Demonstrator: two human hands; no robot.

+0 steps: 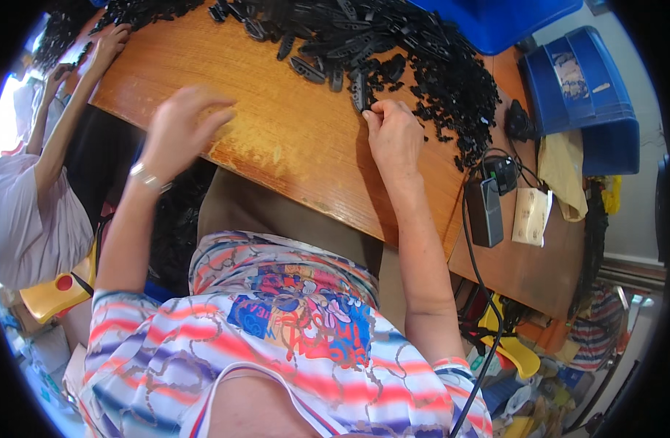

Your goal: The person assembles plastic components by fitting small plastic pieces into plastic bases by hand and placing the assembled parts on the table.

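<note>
and here's the right hand [395, 139], thumb and fingertips pinched together on the near end of a long black slotted piece [359, 91] that points away at the edge of the heap. whether the piece is off the wood or resting on it, i can't tell from up here. over to the left hand [187, 125]: blurred, thumb spread well away from the fingers, nothing visible in its grip, hanging around the table's near edge.

so the step in hand looks like picking out one long piece, right at the taking stage. the next move, i'd judge, calls for a firm pinch on that end, drawing it clear of its neighbours toward the waiting left hand, without dragging loose bits along.

further out, the long black pieces [357, 33] lie heaped across the far side of the table [298, 139], with small black parts [459, 87] spilling down to the right. beyond them, a blue bin [620, 139] tilted on its side; far left, a co-worker's hand [111, 47] beside another dark pile [141, 11].
</note>
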